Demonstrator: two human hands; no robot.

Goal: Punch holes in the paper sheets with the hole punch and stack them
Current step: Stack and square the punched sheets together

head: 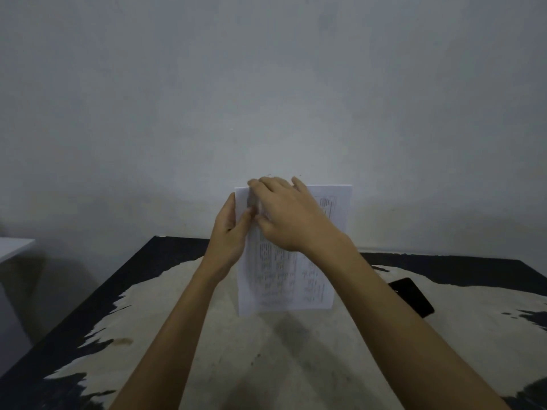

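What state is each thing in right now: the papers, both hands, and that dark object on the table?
paper sheets: held upright, bottom edge on the table, printed side to the camera.
left hand: gripping the sheets' left edge.
right hand: fingers at the top left corner; blurred.
phone: lying flat, screen dark, right of the sheets.
table: black, its coating worn pale.
Hole punch: not in view.
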